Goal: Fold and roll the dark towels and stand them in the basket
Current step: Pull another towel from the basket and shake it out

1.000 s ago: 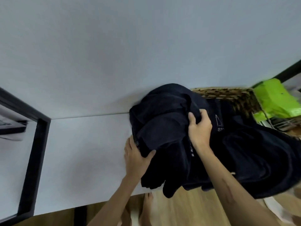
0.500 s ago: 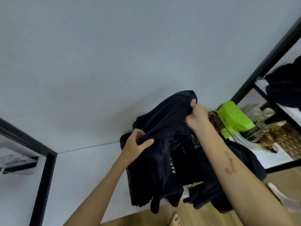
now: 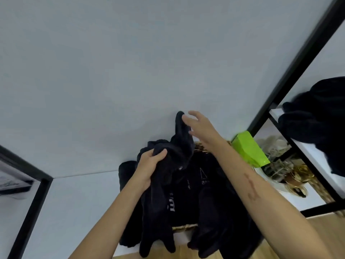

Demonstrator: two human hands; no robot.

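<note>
Pale grey wall (image 3: 130,71) as backdrop; white tabletop (image 3: 80,200) below it, black frame post (image 3: 28,217) at left. Heap of dark towels (image 3: 196,193) at centre, draped over a woven basket (image 3: 184,226) and hiding nearly all of it; only strips of rim show. Several towel ends hang past the table's front edge. Left hand (image 3: 149,166), fingers curled, grips a bunched fold at the heap's upper left. Right hand (image 3: 197,124), fingers spread and relaxed, touches a raised towel corner against the wall. Black shelving unit (image 3: 298,58) at right: bright green packet (image 3: 249,149) just beside the basket, gold-coloured clutter (image 3: 295,176) on a white shelf, another dark cloth (image 3: 317,118) above.
</note>
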